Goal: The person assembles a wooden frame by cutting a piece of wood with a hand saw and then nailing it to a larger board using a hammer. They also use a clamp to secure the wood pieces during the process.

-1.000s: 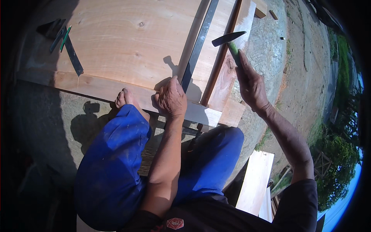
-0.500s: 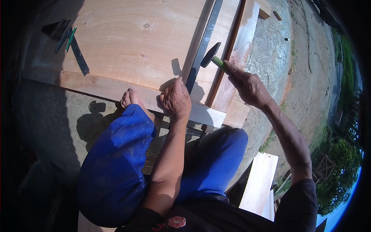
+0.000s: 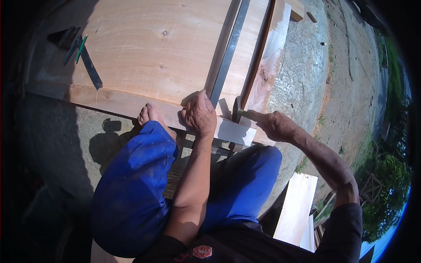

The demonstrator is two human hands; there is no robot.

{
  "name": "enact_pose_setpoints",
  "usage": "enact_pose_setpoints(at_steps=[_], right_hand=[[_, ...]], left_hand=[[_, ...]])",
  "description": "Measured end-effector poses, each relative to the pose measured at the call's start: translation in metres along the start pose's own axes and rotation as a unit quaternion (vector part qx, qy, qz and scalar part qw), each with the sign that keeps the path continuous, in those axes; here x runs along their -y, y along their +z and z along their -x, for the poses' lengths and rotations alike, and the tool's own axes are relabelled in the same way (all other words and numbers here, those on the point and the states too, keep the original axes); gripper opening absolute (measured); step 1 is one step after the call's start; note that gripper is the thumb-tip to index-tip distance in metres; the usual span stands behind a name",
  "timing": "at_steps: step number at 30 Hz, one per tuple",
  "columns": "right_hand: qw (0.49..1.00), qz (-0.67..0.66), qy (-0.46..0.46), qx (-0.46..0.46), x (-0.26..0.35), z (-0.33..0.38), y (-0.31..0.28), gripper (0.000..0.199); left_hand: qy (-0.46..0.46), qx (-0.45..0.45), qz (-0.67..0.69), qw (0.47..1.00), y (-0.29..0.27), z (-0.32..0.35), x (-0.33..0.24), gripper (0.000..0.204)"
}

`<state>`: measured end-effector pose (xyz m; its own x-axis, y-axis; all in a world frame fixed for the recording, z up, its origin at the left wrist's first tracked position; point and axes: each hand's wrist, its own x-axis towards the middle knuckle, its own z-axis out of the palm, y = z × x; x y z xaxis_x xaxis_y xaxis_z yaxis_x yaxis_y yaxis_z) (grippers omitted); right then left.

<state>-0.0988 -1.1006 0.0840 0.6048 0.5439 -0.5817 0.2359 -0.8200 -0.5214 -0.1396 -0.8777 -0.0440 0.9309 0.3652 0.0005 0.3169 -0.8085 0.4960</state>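
A wide pale wooden board [image 3: 153, 48] is seen lying flat, its near edge running from left to lower right just above the knees in blue trousers [image 3: 136, 193]. A long flat grey metal straightedge [image 3: 229, 52] is laid along the board near its right edge, and its near end is pressed down by the left hand [image 3: 199, 115], whose fingers are curled together over the board's near edge. A bare foot [image 3: 149, 115] is set against that same edge, just left of the hand. A green-handled hammer [image 3: 239, 110] is clamped in the closed fingers of the right hand [image 3: 272, 125], and its dark head is held at the board's near right corner, just beside the straightedge's end; whether it touches the wood cannot be told. A narrower rough-edged plank [image 3: 272, 65] is seen alongside the board's right edge. On the far left of the board a dark metal square with a green pencil [image 3: 83, 57] is lying, well apart from both hands. Open concrete ground [image 3: 302, 74] is left to the right of the planks
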Motion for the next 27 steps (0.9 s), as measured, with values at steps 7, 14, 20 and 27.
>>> enact_pose_setpoints(at_steps=[7,14,20,27], right_hand=[[0.997,-0.03,0.054,-0.048,0.0,0.007,-0.002,0.057],[0.969,-0.099,0.046,-0.219,0.011,-0.007,-0.013,0.055],[0.987,-0.049,0.055,-0.146,0.008,-0.002,-0.01,0.05],[0.997,-0.004,0.056,-0.05,0.004,0.007,-0.002,0.054]], left_hand=[[0.005,-0.031,0.005,0.999,0.004,-0.007,-0.001,0.022],[-0.006,-0.017,-0.005,1.0,0.002,-0.003,0.007,0.023],[0.001,-0.021,-0.015,1.0,-0.001,-0.004,0.005,0.022],[-0.006,-0.021,-0.013,1.0,0.001,-0.007,-0.002,0.021]])
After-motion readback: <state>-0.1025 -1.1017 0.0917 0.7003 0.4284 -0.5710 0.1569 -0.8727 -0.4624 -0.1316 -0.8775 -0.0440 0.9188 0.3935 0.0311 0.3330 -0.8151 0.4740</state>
